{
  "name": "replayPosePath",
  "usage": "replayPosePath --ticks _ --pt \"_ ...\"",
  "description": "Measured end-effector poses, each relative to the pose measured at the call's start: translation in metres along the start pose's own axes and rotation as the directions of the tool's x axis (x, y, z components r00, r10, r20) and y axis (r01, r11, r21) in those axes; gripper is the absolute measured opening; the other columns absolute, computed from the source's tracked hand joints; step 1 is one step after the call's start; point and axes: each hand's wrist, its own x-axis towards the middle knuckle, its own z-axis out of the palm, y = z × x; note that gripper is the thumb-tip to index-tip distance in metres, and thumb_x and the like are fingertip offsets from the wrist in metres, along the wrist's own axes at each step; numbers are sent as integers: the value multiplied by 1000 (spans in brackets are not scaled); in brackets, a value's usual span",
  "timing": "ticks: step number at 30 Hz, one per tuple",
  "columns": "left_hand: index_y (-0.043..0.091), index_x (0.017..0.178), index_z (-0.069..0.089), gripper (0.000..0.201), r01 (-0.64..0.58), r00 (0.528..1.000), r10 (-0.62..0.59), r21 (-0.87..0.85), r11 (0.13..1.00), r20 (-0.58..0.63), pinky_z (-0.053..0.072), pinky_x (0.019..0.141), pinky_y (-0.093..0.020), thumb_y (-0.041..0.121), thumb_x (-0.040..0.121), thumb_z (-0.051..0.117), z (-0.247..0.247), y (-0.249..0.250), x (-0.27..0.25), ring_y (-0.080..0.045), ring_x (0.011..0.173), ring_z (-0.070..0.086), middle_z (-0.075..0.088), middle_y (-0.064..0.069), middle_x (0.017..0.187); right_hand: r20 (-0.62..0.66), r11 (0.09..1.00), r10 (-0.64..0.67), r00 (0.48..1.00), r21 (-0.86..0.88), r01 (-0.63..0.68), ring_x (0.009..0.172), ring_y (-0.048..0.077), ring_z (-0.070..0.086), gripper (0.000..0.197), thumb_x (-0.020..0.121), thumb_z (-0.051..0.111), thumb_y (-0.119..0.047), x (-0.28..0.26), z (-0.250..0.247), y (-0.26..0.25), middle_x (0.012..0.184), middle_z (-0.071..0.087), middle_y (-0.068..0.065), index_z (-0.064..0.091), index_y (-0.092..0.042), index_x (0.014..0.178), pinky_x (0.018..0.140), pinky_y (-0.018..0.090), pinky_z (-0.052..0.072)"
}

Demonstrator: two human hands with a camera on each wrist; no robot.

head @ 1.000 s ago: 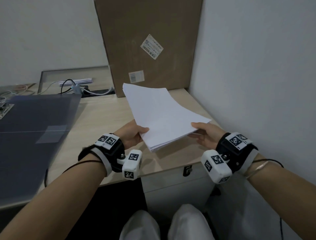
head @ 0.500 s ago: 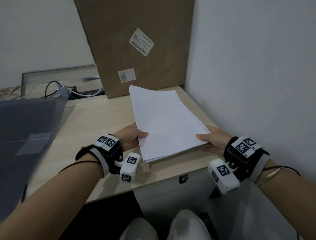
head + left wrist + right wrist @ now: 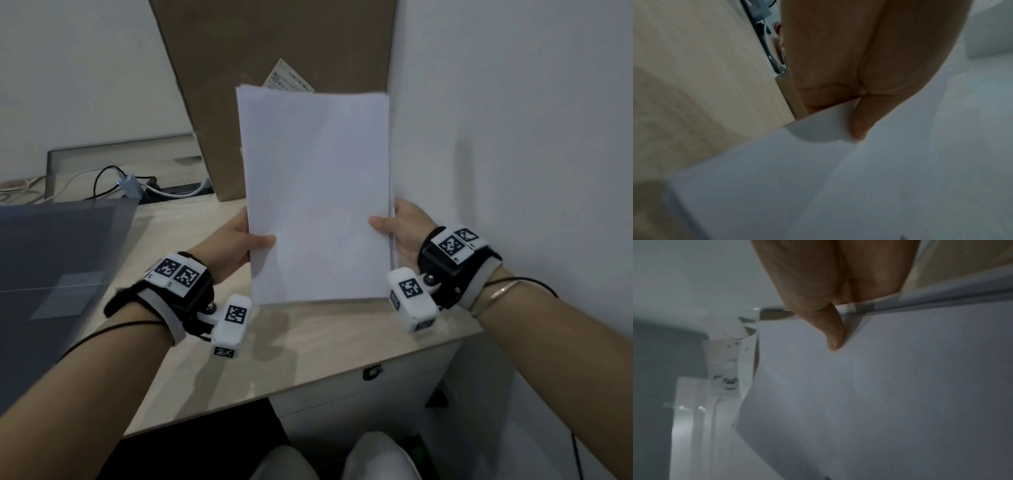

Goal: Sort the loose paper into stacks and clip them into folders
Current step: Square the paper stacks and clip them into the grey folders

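A stack of white paper (image 3: 317, 192) stands upright on its short bottom edge on the wooden desk (image 3: 308, 346). My left hand (image 3: 245, 241) grips the stack's left edge, thumb on the front sheet. My right hand (image 3: 394, 229) grips the right edge the same way. In the left wrist view the thumb presses on the paper stack (image 3: 859, 186). The right wrist view shows my thumb on the front sheet of the paper stack (image 3: 890, 386). A translucent grey folder (image 3: 51, 270) lies open on the desk at the left.
A large cardboard box (image 3: 274, 51) leans against the wall right behind the paper. Cables and a power strip (image 3: 137, 185) lie at the back left. The white wall (image 3: 513, 137) is close on the right. A drawer with a lock (image 3: 371, 371) sits under the desk edge.
The paper stack has been swung from lying tilted over the desk to standing upright on its bottom edge. Both hands moved up along its side edges.
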Motion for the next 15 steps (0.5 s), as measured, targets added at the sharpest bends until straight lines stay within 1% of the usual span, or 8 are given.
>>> replayPosePath --ticks 2,3,5,7,9,12,14,15 --pt "24 133 47 53 -71 995 66 -62 996 -76 56 88 -31 -8 91 50 -4 3 2 -15 106 65 64 1 124 -43 997 -78 996 -17 78 106 29 63 23 83 64 -6 7 13 -3 114 66 12 61 -23 99 100 49 46" --pt "20 133 49 47 -92 990 82 -82 992 -114 55 88 -32 -3 92 52 -5 2 3 -18 108 65 65 0 124 -50 996 -86 995 13 87 104 30 63 23 83 64 -4 8 21 -1 110 67 11 61 -22 97 99 49 46" --pt "15 134 51 42 -100 979 81 -94 991 -186 54 87 -33 14 92 59 -5 -5 3 -20 111 64 66 -1 125 -51 993 -85 995 80 89 101 33 64 27 81 66 -3 9 35 4 109 66 14 58 -11 106 98 51 47" --pt "16 133 53 45 -75 968 46 -107 991 -249 52 90 -36 26 90 63 -5 -14 4 -19 112 64 66 0 124 -91 992 -79 993 90 87 102 33 65 54 70 76 -17 7 44 8 114 65 17 52 -5 117 95 52 49" --pt "15 128 56 43 -51 958 18 -107 993 -286 51 94 -37 29 89 64 -7 -17 5 -18 110 64 67 0 122 -92 991 -95 991 84 103 101 30 67 66 61 79 -29 9 46 11 113 68 14 55 -6 118 92 49 52" --pt "18 116 63 37 -46 957 14 -102 994 -290 52 92 -36 33 83 71 -9 -13 8 -20 108 66 71 1 114 -55 989 -103 993 104 108 100 28 68 52 69 78 -27 9 48 9 110 70 11 62 -6 115 92 46 52" --pt "17 114 64 33 -113 947 82 -84 990 -311 53 92 -37 29 84 71 -12 -7 11 -21 107 67 71 0 113 -61 985 -113 992 121 120 99 27 68 39 76 76 -22 10 48 11 108 71 10 65 -8 111 92 45 53" --pt "15 116 63 37 -165 935 131 -76 983 -330 53 91 -38 28 83 72 -13 -4 13 -22 107 67 71 -2 115 -62 985 -114 992 122 121 99 26 68 36 78 75 -22 12 47 13 108 71 10 65 -10 110 92 43 53"
